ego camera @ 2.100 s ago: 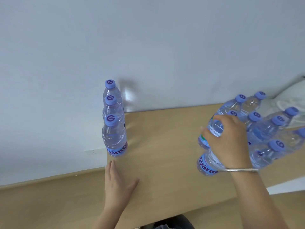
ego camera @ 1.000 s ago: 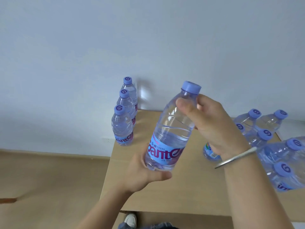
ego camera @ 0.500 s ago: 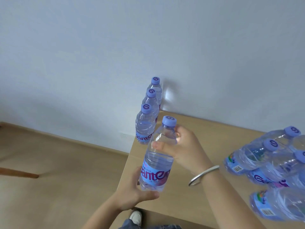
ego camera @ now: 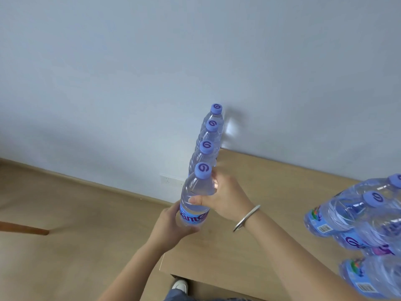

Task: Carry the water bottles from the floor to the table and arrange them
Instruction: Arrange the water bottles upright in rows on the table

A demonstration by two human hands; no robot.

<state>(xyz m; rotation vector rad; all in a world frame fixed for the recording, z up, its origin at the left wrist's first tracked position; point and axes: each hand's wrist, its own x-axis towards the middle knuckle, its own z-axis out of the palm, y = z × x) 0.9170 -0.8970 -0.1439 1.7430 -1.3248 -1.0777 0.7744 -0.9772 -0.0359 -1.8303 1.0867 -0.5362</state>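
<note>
A clear plastic water bottle with a blue cap and blue label [ego camera: 195,199] is held upright at the left edge of the light wooden counter [ego camera: 271,185], just in front of a row of three matching capped bottles [ego camera: 208,140] running back to the wall corner. The right hand [ego camera: 225,199] is wrapped round its shoulder, the left hand [ego camera: 171,224] round its base. It should be set down flat, in line, close behind the row without knocking it. A cluster of loose bottles [ego camera: 355,220] waits at the right edge.

Upright blue-capped bottle [ego camera: 196,196] fronts a three-bottle row [ego camera: 207,146] at the table [ego camera: 249,253] edge.
</note>
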